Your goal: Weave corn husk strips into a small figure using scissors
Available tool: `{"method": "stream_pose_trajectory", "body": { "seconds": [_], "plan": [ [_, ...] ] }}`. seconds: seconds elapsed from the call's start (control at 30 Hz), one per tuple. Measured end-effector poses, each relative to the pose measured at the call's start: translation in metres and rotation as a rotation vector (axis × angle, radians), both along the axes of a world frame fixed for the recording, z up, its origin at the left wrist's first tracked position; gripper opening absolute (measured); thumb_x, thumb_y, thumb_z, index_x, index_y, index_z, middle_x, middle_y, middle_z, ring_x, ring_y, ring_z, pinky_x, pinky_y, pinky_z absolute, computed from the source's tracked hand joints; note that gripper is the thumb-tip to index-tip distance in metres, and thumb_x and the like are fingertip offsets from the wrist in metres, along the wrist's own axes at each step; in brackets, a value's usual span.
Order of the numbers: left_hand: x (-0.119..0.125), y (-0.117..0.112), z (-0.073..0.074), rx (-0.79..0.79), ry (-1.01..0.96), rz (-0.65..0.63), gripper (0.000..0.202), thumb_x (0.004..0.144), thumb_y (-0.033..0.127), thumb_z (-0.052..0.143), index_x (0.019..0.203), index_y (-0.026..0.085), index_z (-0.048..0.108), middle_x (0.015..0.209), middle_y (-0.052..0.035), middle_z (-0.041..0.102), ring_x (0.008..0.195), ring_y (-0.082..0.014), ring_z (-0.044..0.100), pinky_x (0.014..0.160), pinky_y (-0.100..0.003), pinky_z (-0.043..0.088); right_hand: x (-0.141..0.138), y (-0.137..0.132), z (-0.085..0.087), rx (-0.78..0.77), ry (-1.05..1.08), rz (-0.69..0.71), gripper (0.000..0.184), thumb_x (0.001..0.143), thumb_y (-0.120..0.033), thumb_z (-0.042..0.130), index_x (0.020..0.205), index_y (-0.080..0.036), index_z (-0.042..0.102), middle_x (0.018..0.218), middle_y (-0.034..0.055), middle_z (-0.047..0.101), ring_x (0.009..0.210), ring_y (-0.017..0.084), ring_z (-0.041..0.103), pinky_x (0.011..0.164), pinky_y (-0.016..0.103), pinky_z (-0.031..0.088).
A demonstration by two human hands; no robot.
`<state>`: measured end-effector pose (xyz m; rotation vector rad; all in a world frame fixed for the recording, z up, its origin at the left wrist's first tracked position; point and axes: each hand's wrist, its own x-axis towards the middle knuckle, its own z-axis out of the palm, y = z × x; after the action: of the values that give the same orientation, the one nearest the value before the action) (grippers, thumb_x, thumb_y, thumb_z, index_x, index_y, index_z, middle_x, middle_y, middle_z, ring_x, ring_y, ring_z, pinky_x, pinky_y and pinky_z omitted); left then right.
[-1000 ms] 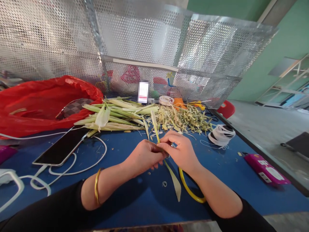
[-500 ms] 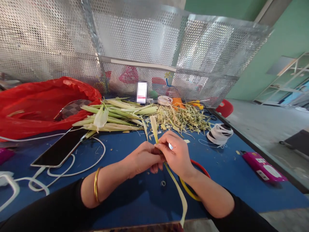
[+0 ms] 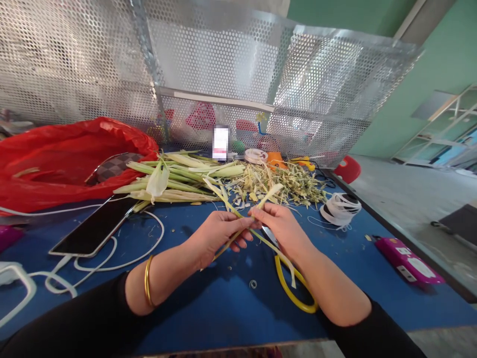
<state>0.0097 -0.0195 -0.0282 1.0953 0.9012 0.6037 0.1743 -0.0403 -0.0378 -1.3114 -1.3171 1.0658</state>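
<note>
Over the blue table (image 3: 208, 303), my left hand (image 3: 219, 233) and my right hand (image 3: 283, 226) meet fingertip to fingertip. Both pinch a thin pale-green stalk (image 3: 244, 211) that splits into two strips spreading up and outward between them. A loose strip trails down under my right wrist. Yellow-handled scissors (image 3: 290, 291) lie on the table below my right forearm, blades partly hidden by my right hand. A gold bangle (image 3: 148, 288) sits on my left wrist.
A pile of green stalks (image 3: 175, 181) and a heap of trimmed scraps (image 3: 290, 184) lie behind my hands. A phone (image 3: 97, 226) with a white cable, a red plastic bag (image 3: 63, 159), a white tape roll (image 3: 341, 206) and a magenta case (image 3: 408, 261) surround them. Perforated metal panels stand behind.
The stalk stood as one piece upright between my fingers; now it is pulled apart into two strips. The long strip that hung over the table's front edge has shortened.
</note>
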Motion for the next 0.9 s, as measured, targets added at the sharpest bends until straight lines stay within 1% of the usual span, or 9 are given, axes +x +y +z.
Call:
{"method": "stream_pose_trajectory", "body": {
  "seconds": [0.1,0.27,0.33,0.5,0.6,0.67,0.73,0.8,0.9],
  "plan": [
    [0.003,-0.002,-0.004,0.025,0.019,-0.021,0.029,0.068,0.039,0.071,0.078,0.012,0.074,0.060,-0.0021,0.063,0.047,-0.0075,0.052,0.045,-0.018,0.040,-0.006,-0.001,-0.004,-0.001,0.134,-0.039,0.025,0.072,-0.039,0.068,0.065,-0.016,0.064,0.058,-0.0018,0.056,0.057,0.012,0.049,0.059,0.026,0.038],
    [0.002,-0.002,-0.006,0.020,0.040,-0.043,0.026,0.067,0.035,0.072,0.061,0.010,0.071,0.058,-0.0052,0.066,0.046,-0.0084,0.053,0.050,-0.021,0.044,-0.011,-0.003,-0.005,0.072,0.143,-0.146,0.020,0.070,-0.033,0.069,0.060,-0.015,0.064,0.055,-0.0020,0.053,0.053,0.011,0.046,0.054,0.026,0.037],
    [0.002,-0.002,-0.005,-0.002,0.035,-0.033,0.024,0.067,0.033,0.072,0.059,0.010,0.070,0.058,-0.0056,0.067,0.045,-0.0085,0.054,0.050,-0.021,0.045,-0.011,-0.002,-0.004,0.085,0.155,-0.156,0.018,0.069,-0.032,0.070,0.062,-0.016,0.066,0.055,-0.0018,0.054,0.053,0.011,0.047,0.053,0.025,0.037],
    [-0.002,0.003,0.000,-0.070,-0.094,0.080,0.021,0.070,0.030,0.072,0.076,0.011,0.073,0.066,-0.0057,0.070,0.055,-0.0103,0.061,0.057,-0.021,0.049,0.002,0.005,-0.002,0.111,0.136,-0.210,0.028,0.075,-0.042,0.065,0.078,-0.015,0.071,0.067,0.0024,0.062,0.061,0.014,0.056,0.061,0.027,0.044],
    [-0.006,0.009,0.003,-0.063,-0.207,0.182,0.019,0.072,0.027,0.072,0.083,0.011,0.073,0.074,-0.0075,0.072,0.066,-0.0120,0.065,0.068,-0.022,0.051,0.003,0.007,-0.003,0.064,0.225,-0.251,0.030,0.070,-0.043,0.068,0.084,-0.016,0.069,0.071,0.0016,0.063,0.059,0.013,0.057,0.061,0.028,0.045],
    [-0.009,0.013,0.003,-0.051,-0.271,0.253,0.016,0.073,0.022,0.070,0.085,0.011,0.073,0.077,-0.0079,0.073,0.071,-0.0127,0.066,0.073,-0.022,0.052,-0.002,0.005,-0.005,-0.008,0.220,-0.196,0.028,0.067,-0.041,0.070,0.080,-0.016,0.069,0.068,0.0012,0.063,0.057,0.013,0.057,0.061,0.028,0.046],
    [-0.009,0.014,0.003,-0.045,-0.305,0.301,0.015,0.074,0.019,0.068,0.087,0.011,0.073,0.077,-0.0078,0.073,0.072,-0.0133,0.066,0.073,-0.023,0.052,-0.012,0.000,-0.007,-0.062,0.156,-0.025,0.027,0.069,-0.041,0.070,0.077,-0.016,0.069,0.071,0.0031,0.065,0.064,0.015,0.060,0.067,0.029,0.047],
    [-0.008,0.013,0.002,-0.047,-0.306,0.318,0.015,0.074,0.018,0.068,0.087,0.011,0.073,0.075,-0.0075,0.073,0.070,-0.0137,0.066,0.069,-0.023,0.053,-0.022,-0.005,-0.010,-0.056,0.094,0.135,0.027,0.073,-0.042,0.067,0.078,-0.016,0.070,0.076,0.0044,0.067,0.075,0.018,0.062,0.075,0.031,0.047],
    [-0.004,0.010,0.001,-0.075,-0.287,0.325,0.015,0.072,0.016,0.069,0.086,0.012,0.072,0.073,-0.0072,0.072,0.067,-0.0134,0.065,0.063,-0.023,0.052,-0.032,-0.011,-0.013,-0.040,0.020,0.165,0.027,0.076,-0.042,0.065,0.076,-0.015,0.069,0.075,0.0036,0.067,0.076,0.018,0.060,0.077,0.032,0.046]
  ]
}}
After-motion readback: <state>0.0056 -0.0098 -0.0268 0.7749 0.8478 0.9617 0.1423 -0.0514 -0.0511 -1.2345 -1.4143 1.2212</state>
